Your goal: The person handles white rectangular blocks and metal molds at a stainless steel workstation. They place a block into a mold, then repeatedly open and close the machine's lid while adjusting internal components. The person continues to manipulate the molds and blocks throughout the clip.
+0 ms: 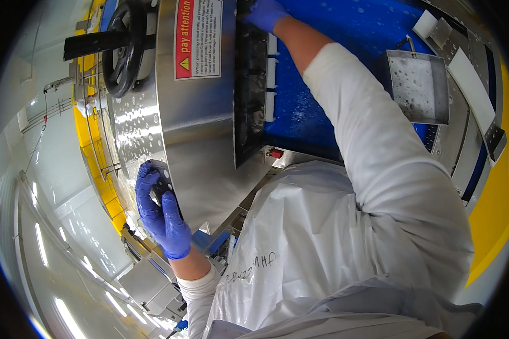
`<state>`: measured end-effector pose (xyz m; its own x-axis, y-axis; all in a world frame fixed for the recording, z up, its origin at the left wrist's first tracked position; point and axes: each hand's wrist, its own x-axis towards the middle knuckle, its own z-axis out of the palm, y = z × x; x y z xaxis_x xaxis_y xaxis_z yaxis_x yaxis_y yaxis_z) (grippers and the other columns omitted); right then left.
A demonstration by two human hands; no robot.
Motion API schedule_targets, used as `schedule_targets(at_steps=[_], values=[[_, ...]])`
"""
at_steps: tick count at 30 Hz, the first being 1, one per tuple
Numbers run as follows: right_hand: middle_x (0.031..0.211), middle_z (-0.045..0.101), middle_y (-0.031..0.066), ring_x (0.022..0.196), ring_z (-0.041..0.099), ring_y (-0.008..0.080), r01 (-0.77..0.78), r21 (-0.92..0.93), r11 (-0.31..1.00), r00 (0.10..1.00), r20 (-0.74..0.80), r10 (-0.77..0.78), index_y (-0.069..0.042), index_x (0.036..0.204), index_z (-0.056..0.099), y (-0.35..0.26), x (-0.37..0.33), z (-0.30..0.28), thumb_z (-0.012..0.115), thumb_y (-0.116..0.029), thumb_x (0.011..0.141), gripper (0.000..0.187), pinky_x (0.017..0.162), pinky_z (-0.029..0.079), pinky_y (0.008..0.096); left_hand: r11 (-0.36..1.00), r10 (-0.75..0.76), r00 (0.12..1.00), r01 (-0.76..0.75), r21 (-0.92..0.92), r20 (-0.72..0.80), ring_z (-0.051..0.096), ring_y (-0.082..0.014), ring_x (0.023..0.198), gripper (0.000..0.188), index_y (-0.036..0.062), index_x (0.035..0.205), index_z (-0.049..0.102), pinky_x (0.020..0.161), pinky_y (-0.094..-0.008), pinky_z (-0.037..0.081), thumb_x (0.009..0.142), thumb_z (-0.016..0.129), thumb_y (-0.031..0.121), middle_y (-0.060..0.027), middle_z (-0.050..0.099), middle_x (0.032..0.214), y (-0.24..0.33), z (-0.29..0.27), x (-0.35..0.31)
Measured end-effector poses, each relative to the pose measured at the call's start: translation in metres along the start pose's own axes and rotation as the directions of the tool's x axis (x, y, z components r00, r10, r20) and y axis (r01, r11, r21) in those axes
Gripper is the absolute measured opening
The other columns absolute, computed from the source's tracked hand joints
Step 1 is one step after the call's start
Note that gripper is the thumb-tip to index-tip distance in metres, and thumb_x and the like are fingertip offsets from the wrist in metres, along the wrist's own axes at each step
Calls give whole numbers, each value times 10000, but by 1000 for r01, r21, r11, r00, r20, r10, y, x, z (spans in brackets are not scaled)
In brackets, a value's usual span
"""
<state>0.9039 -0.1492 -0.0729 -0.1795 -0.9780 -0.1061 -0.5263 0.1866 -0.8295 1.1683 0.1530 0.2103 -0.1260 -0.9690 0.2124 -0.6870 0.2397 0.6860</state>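
Note:
My left hand (165, 223), in a blue-purple glove, curls its fingers around a dark rounded part (163, 179) at the side edge of a stainless steel machine housing (201, 141). My right arm stretches far forward over a wet blue belt (305, 73). At the top edge of the picture my gloved right hand (264, 14) reaches to the dark opening (250, 101) along the housing. Its fingertips are in shadow, and what they touch cannot be made out. White tabs (270, 73) line the belt side of that opening.
A black handwheel (124, 48) projects from the housing, near a red and white warning label (198, 39). Right of the belt sits a steel box (419, 87) with suds on it. White guide strips (474, 90) and a yellow frame (495, 226) stand further right. A red switch (275, 153) is near my apron.

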Motion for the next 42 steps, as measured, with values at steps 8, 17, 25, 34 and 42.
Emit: schedule_targets(at_steps=[8,17,25,34,42], values=[[1099,715,242,1025,692,399,21,-128,992,978,210,7,-19,1023,754,-5,-5,-18,645,-520,905,526,889,552,450,998,-17,1000,17,63,5,492,-273,1330,399,-54,1338,535,1145,-410,348,949,476,14,-189,524,1442,2,1,-2],[1135,710,241,1065,680,405,56,-85,995,998,-29,-58,-10,1095,747,16,0,31,570,-523,970,557,953,535,449,995,4,1000,-4,102,0,504,-275,1318,398,-54,1350,532,1147,-409,342,968,501,55,-188,533,1437,3,1,-1],[1059,714,261,1026,686,419,-19,21,1000,993,-116,21,1,1008,747,17,63,3,608,-460,949,485,907,547,480,999,-13,1000,14,47,-21,511,-288,1311,400,-63,1315,552,1141,-419,350,932,497,38,-197,545,1412,3,7,4],[962,712,230,923,676,415,85,156,984,972,-230,-47,-42,943,736,19,-6,32,649,-384,941,353,827,544,482,974,18,1000,-19,227,6,495,-328,1311,377,-63,1273,543,1137,-453,342,921,478,55,-221,539,1384,10,4,5],[979,729,246,940,703,429,-180,160,971,903,-364,228,-1,958,741,34,159,14,625,-384,941,400,857,564,502,985,-48,997,38,170,54,474,-313,1337,424,-44,1323,517,1096,-424,403,995,554,221,-219,450,1478,9,-1,8]])
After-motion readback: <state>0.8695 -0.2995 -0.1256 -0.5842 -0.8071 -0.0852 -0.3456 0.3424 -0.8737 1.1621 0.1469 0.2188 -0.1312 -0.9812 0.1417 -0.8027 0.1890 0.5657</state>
